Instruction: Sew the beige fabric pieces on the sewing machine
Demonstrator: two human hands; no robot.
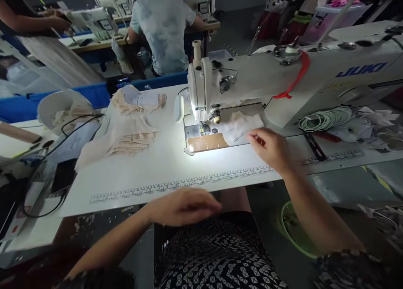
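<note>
Cloth [241, 126] lies partly hidden by right hand [272, 148], grip unclear; left hand [184, 207] hangs loose.

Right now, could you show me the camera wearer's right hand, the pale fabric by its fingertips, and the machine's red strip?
Right hand [273, 149]: head view, back of the hand.
Pale fabric [241, 125]: head view, its upper surface.
Red strip [305, 63]: head view, its upper part.

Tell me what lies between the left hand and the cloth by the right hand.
In the head view, a strip of white tabletop, with a printed ruler near its front edge, lies between the left hand and the cloth.
</note>
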